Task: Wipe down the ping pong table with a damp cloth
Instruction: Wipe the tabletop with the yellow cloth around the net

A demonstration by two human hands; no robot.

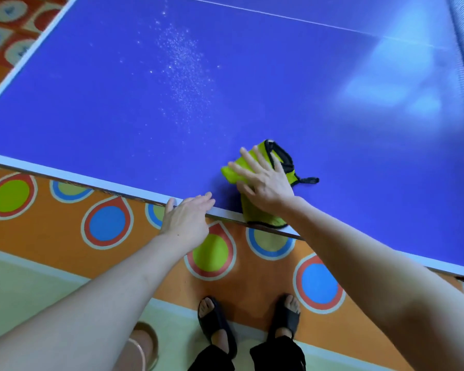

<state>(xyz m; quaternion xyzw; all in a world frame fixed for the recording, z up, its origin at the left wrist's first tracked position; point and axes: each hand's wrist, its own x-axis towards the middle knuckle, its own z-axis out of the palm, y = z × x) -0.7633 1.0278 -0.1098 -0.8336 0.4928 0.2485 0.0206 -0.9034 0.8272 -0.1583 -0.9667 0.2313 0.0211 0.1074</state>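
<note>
**Q:** Where was the cloth, and what were your hands doing?

**A:** My right hand (263, 180) lay flat on a yellow-green cloth with black trim (263, 210), its fingers (248, 156) spread straight and pressing down, not curled round it. The cloth sat at the near edge of the blue ping pong desk (332, 103), with one end hanging slightly over the white border line (78, 176). My left hand (185, 218) rested open on that same edge, just beside the cloth but not touching it, fingers relaxed and pointing across the desk.

**Q:** How far along was the wiping?

**A:** Barely begun, I judged. A scatter of white specks (182, 65) lay across the middle of the desk, well apart from the cloth and untouched. I could not tell whether they were powder or water drops. The surface near the cloth showed no clear wiped streak. A pale window glare (397, 76) sat on the far right, so I could not judge that part.

**Q:** What was left?

**A:** Nearly everything, it seemed: the speckled patch, the far side up to the white centre line (279, 16), and the edges.

**Q:** Anything else in view?

**A:** My feet in black sandals (217, 322) on an orange floor mat with coloured teardrop shapes (107, 223).
</note>
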